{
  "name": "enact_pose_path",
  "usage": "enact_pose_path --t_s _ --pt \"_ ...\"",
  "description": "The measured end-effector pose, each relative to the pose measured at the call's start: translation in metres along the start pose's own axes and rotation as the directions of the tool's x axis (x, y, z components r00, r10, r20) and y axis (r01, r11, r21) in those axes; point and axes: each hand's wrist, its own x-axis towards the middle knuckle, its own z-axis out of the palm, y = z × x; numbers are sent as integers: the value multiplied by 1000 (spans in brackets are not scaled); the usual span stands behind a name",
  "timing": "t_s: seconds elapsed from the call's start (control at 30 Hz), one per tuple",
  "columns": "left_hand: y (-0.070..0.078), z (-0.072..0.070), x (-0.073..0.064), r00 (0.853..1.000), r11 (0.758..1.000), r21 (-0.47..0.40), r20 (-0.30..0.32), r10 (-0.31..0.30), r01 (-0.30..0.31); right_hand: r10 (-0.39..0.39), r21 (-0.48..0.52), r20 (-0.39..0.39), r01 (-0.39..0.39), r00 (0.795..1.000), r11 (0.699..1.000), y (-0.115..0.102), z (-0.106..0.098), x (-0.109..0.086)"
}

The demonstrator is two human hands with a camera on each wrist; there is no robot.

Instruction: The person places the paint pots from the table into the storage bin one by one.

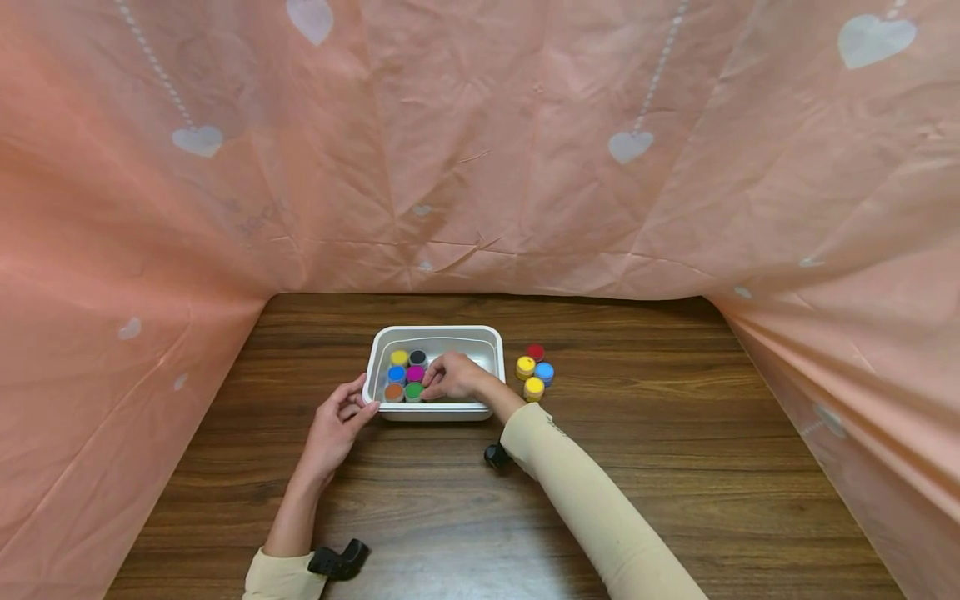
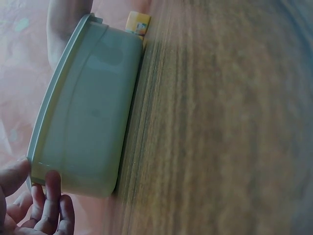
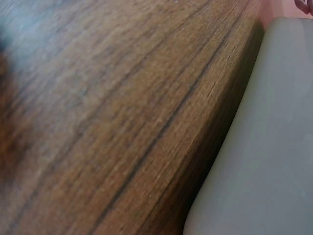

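Note:
A white plastic tray [image 1: 440, 407] holds several small paint pots in two columns at its left side. Among them are a yellow pot [image 1: 399, 358], a black pot [image 1: 417, 358], a blue pot [image 1: 396, 374], a magenta pot [image 1: 416, 373] and an orange-brown pot [image 1: 393, 392]. My left hand [image 1: 339, 425] grips the tray's near left corner, thumb on the rim and fingers against the outside wall [image 2: 88, 122]. Reaching over the near rim, my right hand [image 1: 453, 377] pinches the green pot [image 1: 413, 391] at its right side with thumb and fingertips.
Right of the tray, on the wooden table [image 1: 637, 433], stand a red pot [image 1: 535, 352], a light blue pot [image 1: 544, 372] and two yellow pots, one nearer [image 1: 533, 388] and one farther [image 1: 525, 367]. A pink cloth with hearts [image 1: 480, 167] hangs around the back and sides.

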Motion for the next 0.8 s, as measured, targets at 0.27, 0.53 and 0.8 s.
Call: enact_pose_path --t_s 0.27,0.53,0.8 --pt "-1 2 0 1000 1000 3 -2 15 -15 -4 -8 4 4 1000 1000 2 -1 -1" --pt "-2 2 1 1000 1000 4 -8 16 -16 -26 -20 -9 25 1000 999 1 -6 -4" --pt "0 0 0 1000 1000 1 -7 4 -4 -94 0 -35 94 995 996 -4 -22 -17"
